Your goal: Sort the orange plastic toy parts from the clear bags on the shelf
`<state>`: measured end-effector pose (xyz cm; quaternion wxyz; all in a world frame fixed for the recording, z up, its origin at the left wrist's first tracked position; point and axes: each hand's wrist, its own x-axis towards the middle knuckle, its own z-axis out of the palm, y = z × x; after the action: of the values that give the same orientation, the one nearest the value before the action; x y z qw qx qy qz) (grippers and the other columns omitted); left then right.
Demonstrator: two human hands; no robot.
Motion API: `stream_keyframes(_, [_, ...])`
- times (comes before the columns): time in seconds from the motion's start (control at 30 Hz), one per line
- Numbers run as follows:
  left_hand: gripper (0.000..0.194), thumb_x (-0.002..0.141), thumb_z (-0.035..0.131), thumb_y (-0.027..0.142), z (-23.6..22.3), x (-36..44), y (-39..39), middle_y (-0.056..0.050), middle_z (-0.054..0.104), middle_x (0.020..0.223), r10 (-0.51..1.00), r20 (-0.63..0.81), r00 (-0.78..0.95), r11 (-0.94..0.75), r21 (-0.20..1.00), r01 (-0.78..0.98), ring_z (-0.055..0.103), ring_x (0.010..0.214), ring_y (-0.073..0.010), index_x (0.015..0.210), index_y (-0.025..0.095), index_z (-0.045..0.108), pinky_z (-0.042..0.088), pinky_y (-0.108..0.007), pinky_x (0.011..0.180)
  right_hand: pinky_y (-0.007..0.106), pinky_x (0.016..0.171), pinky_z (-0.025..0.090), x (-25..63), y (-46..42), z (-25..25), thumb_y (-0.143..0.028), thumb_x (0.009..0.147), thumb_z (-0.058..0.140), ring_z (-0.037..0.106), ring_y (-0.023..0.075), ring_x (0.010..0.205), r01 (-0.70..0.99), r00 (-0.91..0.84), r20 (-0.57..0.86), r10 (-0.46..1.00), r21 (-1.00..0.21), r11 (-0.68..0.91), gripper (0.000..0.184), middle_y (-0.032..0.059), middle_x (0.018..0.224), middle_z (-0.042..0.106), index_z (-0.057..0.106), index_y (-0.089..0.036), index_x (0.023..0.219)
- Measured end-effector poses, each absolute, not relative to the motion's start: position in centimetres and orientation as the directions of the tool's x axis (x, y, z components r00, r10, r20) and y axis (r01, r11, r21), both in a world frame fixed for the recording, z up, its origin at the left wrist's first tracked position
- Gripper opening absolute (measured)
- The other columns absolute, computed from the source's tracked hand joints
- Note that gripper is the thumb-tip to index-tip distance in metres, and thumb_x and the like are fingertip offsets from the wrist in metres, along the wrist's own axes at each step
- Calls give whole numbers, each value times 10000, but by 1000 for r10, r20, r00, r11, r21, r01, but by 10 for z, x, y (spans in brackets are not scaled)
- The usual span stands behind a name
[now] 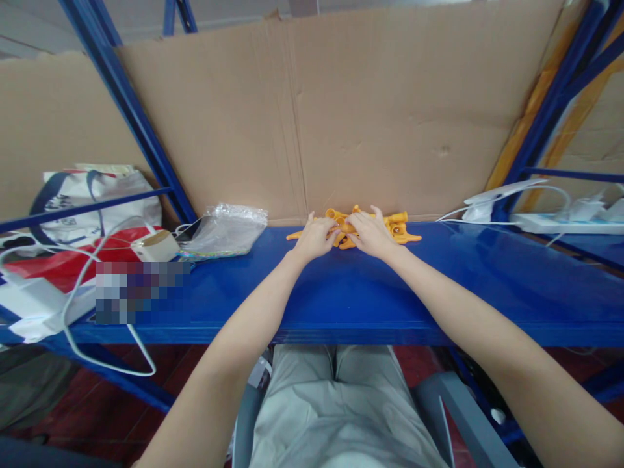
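Observation:
Several yellow plastic parts (397, 224), some with round, hollow ends and some with pointed tips, lie in a low heap at the back of the blue shelf. My left hand (316, 238) is at the heap's left side, its thumb and fingers curled onto a yellow part. From the right, my right hand (373, 234) reaches into the same heap, fingers bent around another yellow part and one finger raised. The fingertips of both hands nearly meet in the middle. My hands cover much of the heap, so the gripped parts are mostly hidden.
Clear plastic bags (224, 231) lie left of the heap. Farther left are a white charger block (155, 246), loose cables, a red bag (73, 263) and a white cloth bag (104, 205). A power strip (560, 223) sits at right. Cardboard (390, 110) stands behind.

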<state>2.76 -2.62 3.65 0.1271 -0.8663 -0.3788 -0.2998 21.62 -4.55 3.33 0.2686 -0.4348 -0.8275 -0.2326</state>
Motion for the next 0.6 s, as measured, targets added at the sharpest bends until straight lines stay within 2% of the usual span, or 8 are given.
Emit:
stream_keyframes(0.17, [206,926,473,255,36,25,-24,-73,733,994,580,608,542,-686,5,728,661,1004,-232,975,184,660,287,-560,1151,563,1094,232,218,-45,31,-240,952,420,543,307,1178,818,-519,623,585,163,552,325,147,1179,673,629,-186,1195])
stream_keyframes(0.6, [163,884,522,258,40,27,-26,-64,748,947,591,604,534,-672,3,741,673,958,-232,890,194,671,302,-558,1137,507,1017,280,215,-47,34,-215,932,440,536,317,1104,844,-508,618,599,218,491,280,170,1109,656,636,-151,1121])
